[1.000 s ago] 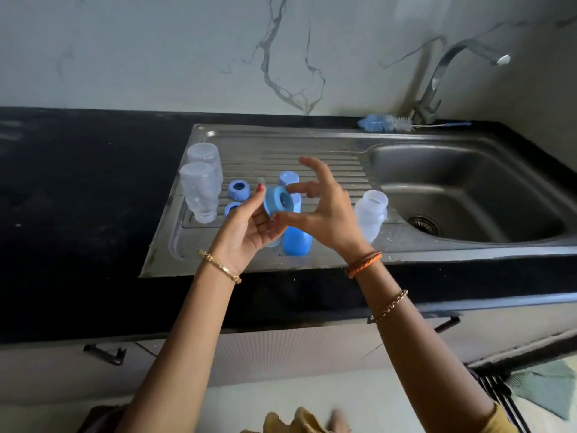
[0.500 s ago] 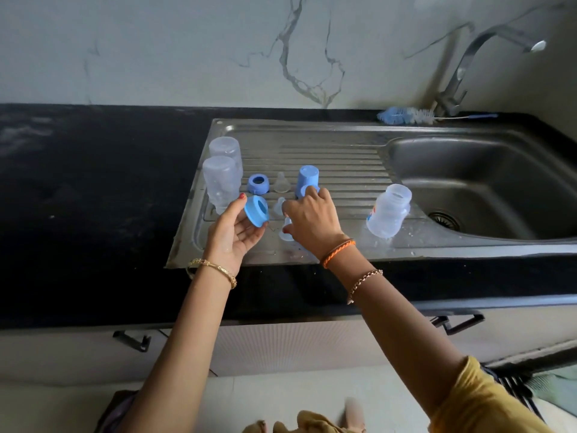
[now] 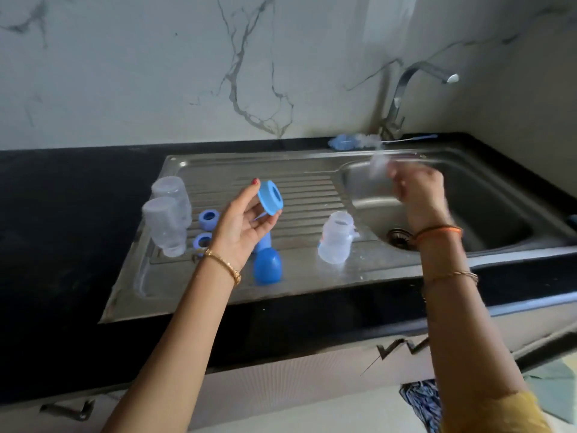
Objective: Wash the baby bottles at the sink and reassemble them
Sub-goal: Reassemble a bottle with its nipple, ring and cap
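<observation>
My left hand [image 3: 242,228] holds a blue screw ring [image 3: 270,201] between thumb and fingers above the drainboard [image 3: 306,189]. My right hand [image 3: 420,190] is blurred over the sink basin [image 3: 487,210] and pinches a clear nipple [image 3: 378,164] at its fingertips. Two clear bottles [image 3: 167,220] stand upside down at the drainboard's left. A third clear bottle [image 3: 336,237] stands upright near the basin. Two blue rings [image 3: 206,228] lie beside the upside-down bottles. A blue cap [image 3: 267,265] lies below my left hand, with another blue piece partly hidden behind it.
A bottle brush [image 3: 356,140] lies behind the sink by the tap [image 3: 402,98]. Black countertop [image 3: 62,214] stretches to the left. Cabinet handles show below the counter edge. Patterned cloth [image 3: 421,401] lies on the floor at lower right.
My right hand picked the clear nipple off the drainboard and swung right over the basin. My left hand lifted the blue ring higher.
</observation>
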Demonstrator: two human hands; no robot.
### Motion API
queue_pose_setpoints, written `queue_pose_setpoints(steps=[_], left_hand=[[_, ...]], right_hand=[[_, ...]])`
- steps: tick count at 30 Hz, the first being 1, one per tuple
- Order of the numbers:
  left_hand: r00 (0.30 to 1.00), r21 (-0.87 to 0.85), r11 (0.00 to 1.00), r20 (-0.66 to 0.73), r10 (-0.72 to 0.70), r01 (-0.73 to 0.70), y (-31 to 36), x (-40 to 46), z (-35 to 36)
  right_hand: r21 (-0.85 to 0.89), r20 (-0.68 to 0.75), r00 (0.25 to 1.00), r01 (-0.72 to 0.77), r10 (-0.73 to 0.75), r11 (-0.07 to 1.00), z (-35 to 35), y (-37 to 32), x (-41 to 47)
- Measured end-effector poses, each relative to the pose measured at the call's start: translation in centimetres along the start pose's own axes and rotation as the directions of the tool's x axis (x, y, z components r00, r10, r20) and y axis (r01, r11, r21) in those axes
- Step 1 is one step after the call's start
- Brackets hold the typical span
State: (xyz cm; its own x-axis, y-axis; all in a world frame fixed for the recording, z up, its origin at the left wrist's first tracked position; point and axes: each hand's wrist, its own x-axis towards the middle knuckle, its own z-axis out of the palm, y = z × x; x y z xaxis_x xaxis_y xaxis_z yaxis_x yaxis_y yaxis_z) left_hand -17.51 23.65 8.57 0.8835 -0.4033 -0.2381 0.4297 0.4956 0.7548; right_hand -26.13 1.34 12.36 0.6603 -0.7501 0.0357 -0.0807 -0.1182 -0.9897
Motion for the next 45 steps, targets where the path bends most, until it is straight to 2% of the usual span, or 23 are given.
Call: queue_pose_setpoints(steps=[1,2,3,4,5,7,8,10,11,16,18,20,23,25,28,31,34,37,41,45], left_hand=[[1.000,-0.012,1.000,-0.016,0.002,-0.002,-0.4,0.5,1.0],[0.999,-0.025,1.000,-0.044,0.007,-0.008,-0.9,0.9,2.0],[0.998,-0.038,0.999,-0.064,0.007,-0.009,-1.5,1.2,2.8],[0.998,-0.059,0.998,-0.065,0.003,-0.007,-2.1,1.6,3.8],[0.998,-0.083,0.997,-0.068,0.001,-0.006,-2.5,1.9,4.5],[0.997,-0.121,0.993,-0.079,-0.013,0.003,-3.2,2.5,5.8],[0.996,-0.124,0.992,-0.086,-0.018,0.007,-3.6,2.8,6.4],[0.996,-0.085,0.996,-0.088,-0.002,-0.006,-3.9,3.2,7.6],[0.996,-0.059,0.998,-0.090,0.022,-0.027,-4.2,3.5,8.4],[0.995,-0.053,0.996,-0.072,0.070,-0.074,-4.9,4.9,11.1],[0.992,-0.028,0.996,-0.098,0.083,-0.086,-5.3,5.2,11.8],[0.985,-0.008,0.997,-0.151,0.078,-0.080,-5.7,5.3,12.3],[0.981,0.025,0.996,-0.173,0.091,-0.088,-5.4,6.0,12.8],[0.980,0.066,0.991,-0.155,0.128,-0.119,-4.7,6.6,12.9],[0.978,0.087,0.987,-0.148,0.146,-0.134,-3.3,7.4,13.3],[0.983,0.108,0.985,-0.108,0.149,-0.137,-2.7,7.8,13.7],[0.982,0.153,0.973,-0.040,0.183,-0.175,-3.0,7.4,14.3],[0.973,0.158,0.961,-0.021,0.232,-0.226,-3.4,6.8,14.7],[0.974,0.172,0.961,-0.024,0.226,-0.218,-3.9,6.5,15.0],[0.982,0.148,0.972,-0.005,0.186,-0.183,-5.1,6.0,15.5]], right_hand=[[-0.450,-0.109,0.992,0.004,-0.059,0.893,-0.3,1.7,1.1],[-0.691,-0.165,0.970,0.015,-0.177,0.723,-0.9,3.5,1.7],[-0.730,-0.165,0.957,0.045,-0.239,0.682,-1.4,5.0,1.9],[-0.655,-0.163,0.953,0.090,-0.256,0.751,-2.0,5.8,2.2],[-0.486,-0.178,0.956,0.122,-0.235,0.865,-2.3,6.4,2.4],[-0.106,-0.183,0.981,0.047,-0.066,0.993,-3.1,6.6,2.9],[0.104,-0.125,0.992,-0.015,0.028,0.994,-3.3,6.4,2.9],[0.439,0.011,0.994,-0.106,0.113,0.892,-3.4,6.1,3.0],[0.514,0.062,0.990,-0.139,0.126,0.846,-3.5,5.7,3.1],[0.655,0.319,0.924,-0.376,0.212,0.655,-3.3,2.6,4.3],[0.665,0.400,0.900,-0.416,0.175,0.620,-2.8,1.1,4.7],[0.639,0.411,0.906,-0.365,0.102,0.677,-2.0,0.2,5.0],[0.490,0.437,0.898,-0.191,-0.050,0.851,-0.5,-0.5,5.2],[0.390,0.484,0.866,-0.087,-0.123,0.917,0.3,-0.4,5.3],[0.268,0.492,0.833,0.132,-0.253,0.954,1.0,-0.3,5.8],[0.176,0.472,0.804,0.317,-0.363,0.932,1.7,-0.5,6.3],[0.004,0.307,0.856,0.436,-0.416,0.900,2.6,-0.4,6.4],[-0.020,0.104,0.888,0.452,-0.448,0.892,3.4,-0.3,6.0],[-0.073,-0.075,0.866,0.489,-0.494,0.869,3.7,-0.1,5.8],[-0.085,-0.157,0.842,0.510,-0.517,0.856,3.5,0.4,5.5]])
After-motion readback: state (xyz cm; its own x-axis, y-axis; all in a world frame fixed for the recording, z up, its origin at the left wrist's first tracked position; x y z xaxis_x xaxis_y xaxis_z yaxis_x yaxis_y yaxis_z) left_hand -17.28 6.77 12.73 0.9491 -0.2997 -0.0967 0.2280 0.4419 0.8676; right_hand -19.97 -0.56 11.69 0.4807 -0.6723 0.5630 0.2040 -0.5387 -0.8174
